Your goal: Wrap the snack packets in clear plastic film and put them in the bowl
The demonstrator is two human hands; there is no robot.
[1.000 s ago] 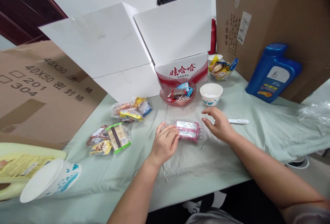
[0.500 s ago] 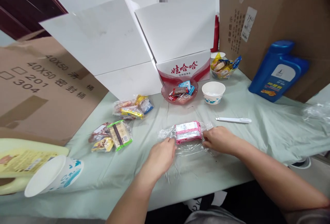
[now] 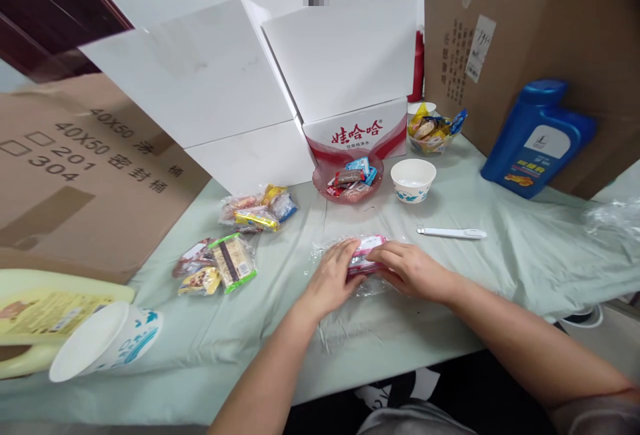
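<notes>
A pink and white snack packet (image 3: pixel 369 245) lies on the table at the front middle, with clear plastic wrap (image 3: pixel 373 286) under and around it. My left hand (image 3: pixel 333 276) grips its left end, fingers on top and thumb at the near side. On the right end, my right hand (image 3: pixel 409 269) closes over the packet in the same way. The hands hide much of the packet and the wrap. Just beyond my right hand lies a white utility knife (image 3: pixel 451 233).
Behind are a pink glass bowl (image 3: pixel 349 185) of snacks, a white paper bowl (image 3: pixel 413 181) and a snack basket (image 3: pixel 434 131). Wrapped snack bundles (image 3: pixel 257 209) lie left. A tilted paper cup (image 3: pixel 113 341), a blue bottle (image 3: pixel 535 141) and cardboard boxes (image 3: pixel 95 181) flank the table.
Both hands have moved inward from the edges of the plastic wrap onto the packet's two ends and now cover them. The other things have stayed in place.
</notes>
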